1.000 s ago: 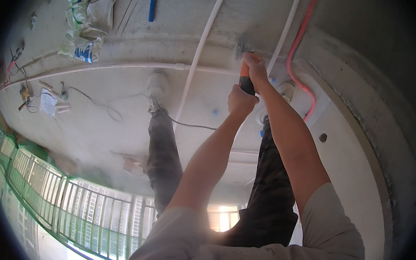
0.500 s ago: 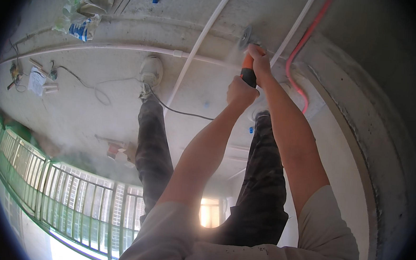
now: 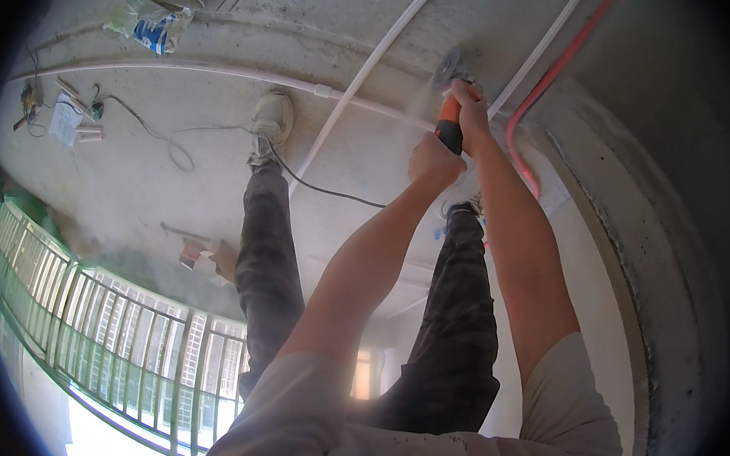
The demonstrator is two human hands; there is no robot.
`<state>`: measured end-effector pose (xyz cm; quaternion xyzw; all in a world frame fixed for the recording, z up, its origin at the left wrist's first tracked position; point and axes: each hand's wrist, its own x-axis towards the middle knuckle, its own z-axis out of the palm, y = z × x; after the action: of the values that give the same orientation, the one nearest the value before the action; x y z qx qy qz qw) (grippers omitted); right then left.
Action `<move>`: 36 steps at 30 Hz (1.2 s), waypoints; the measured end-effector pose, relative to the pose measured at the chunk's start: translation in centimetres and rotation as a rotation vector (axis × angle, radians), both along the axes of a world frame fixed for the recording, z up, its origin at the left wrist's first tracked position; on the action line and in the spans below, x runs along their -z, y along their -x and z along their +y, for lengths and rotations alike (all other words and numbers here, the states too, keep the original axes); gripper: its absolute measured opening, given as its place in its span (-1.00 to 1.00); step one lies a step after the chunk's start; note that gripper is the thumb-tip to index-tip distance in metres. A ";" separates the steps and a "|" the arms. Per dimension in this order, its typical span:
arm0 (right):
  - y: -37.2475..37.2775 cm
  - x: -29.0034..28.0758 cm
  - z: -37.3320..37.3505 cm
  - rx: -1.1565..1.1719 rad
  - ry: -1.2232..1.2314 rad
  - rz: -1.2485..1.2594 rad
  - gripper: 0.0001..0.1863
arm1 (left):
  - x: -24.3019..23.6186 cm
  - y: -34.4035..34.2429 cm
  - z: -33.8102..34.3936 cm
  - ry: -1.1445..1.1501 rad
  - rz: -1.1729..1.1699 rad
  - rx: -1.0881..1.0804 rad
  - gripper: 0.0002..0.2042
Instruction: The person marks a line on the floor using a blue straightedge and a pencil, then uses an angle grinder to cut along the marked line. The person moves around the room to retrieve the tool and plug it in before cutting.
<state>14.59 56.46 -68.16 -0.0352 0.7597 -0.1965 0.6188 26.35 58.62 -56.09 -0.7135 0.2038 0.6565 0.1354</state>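
Observation:
An orange and black angle grinder is held low over the concrete floor. My left hand is wrapped round the rear of its body, and my right hand grips it nearer the head. The round disc sits at the far end, close to the floor, between two white pipes. A haze of dust hangs beside the disc; whether its edge touches the concrete I cannot tell. From behind my left hand, a dark cord runs left across the floor.
A white pipe crosses another pipe left of the grinder. Right of it run a second white pipe and a red conduit. My left shoe stands near the cord. Crumpled bags lie far left; a railing stands lower left.
The grinder's disc has turned so more of its round face shows. Both hands keep their grip. The whole view has shifted slightly, carrying the pipes and floor items rightward in the upper part.

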 end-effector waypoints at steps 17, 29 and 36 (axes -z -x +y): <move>0.6 -2.4 -5.8 -0.012 0.030 0.009 -0.49 | -0.2 1.0 -3.9 0.037 0.046 -0.029 -0.40; 0.4 -2.5 -3.7 -0.060 0.063 -0.024 -0.45 | 0.3 0.7 -1.7 0.029 0.025 -0.009 -0.37; -0.9 -2.6 -0.7 0.006 0.023 -0.049 -0.58 | 0.0 -0.2 1.2 0.032 -0.052 -0.009 -0.34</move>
<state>15.51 55.71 -65.61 -0.0352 0.7423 -0.2080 0.6360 26.60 59.77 -56.11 -0.7334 0.2076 0.6349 0.1263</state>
